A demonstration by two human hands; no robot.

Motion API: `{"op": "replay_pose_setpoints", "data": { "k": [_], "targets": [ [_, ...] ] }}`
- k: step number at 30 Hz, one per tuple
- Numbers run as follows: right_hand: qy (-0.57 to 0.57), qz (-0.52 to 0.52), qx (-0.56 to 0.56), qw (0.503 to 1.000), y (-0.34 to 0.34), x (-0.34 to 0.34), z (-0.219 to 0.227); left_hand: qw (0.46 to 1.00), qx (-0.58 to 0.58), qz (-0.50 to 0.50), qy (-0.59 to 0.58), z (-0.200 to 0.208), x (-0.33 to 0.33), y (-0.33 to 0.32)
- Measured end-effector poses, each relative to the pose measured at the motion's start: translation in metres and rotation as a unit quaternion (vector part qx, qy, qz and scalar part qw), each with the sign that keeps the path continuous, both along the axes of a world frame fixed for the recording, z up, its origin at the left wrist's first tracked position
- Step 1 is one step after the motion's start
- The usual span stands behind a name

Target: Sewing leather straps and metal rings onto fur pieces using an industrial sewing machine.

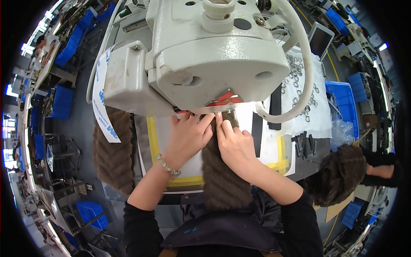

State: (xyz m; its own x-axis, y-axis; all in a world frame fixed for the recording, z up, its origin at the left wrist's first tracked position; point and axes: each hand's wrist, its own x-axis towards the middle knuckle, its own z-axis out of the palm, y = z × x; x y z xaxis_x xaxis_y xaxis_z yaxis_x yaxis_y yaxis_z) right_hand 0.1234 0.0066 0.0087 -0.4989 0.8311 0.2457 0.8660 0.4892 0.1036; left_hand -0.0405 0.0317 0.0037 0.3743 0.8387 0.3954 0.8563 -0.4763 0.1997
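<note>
A long brown fur strip (222, 175) runs from beneath the head of a white sewing machine (218, 64) down onto my lap. At its far end, my left hand (188, 137) presses thumb and fingers together on the strip's left edge, close under the machine. My right hand (235, 147) grips the same strip from the right, its index finger stretched forward and the others bent. The fingertips of both hands nearly meet there. The machine head partly covers the left fingertips, and the needle is hard to make out. Red parts (224, 99) show just above the hands.
Another brown fur piece (113, 154) hangs at the left of the machine table. On the right are a white sheet with many metal rings (299, 85), black strips (305, 144) and a blue crate (344, 105). Another person's hand (381, 171) is beside a brown fur bundle (342, 175).
</note>
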Motion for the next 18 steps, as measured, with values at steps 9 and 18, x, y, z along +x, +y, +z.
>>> {"op": "replay_pose_setpoints", "data": {
  "k": [9,18],
  "targets": [
    [-0.014,-0.006,-0.001,1.0,-0.001,-0.002,0.003,0.999,0.011,0.015,0.026,-0.003,0.006,0.004],
    [-0.002,-0.004,0.002,1.0,0.001,-0.003,0.001,1.0,0.011,0.002,-0.008,-0.012,0.002,0.011]
  ]
}}
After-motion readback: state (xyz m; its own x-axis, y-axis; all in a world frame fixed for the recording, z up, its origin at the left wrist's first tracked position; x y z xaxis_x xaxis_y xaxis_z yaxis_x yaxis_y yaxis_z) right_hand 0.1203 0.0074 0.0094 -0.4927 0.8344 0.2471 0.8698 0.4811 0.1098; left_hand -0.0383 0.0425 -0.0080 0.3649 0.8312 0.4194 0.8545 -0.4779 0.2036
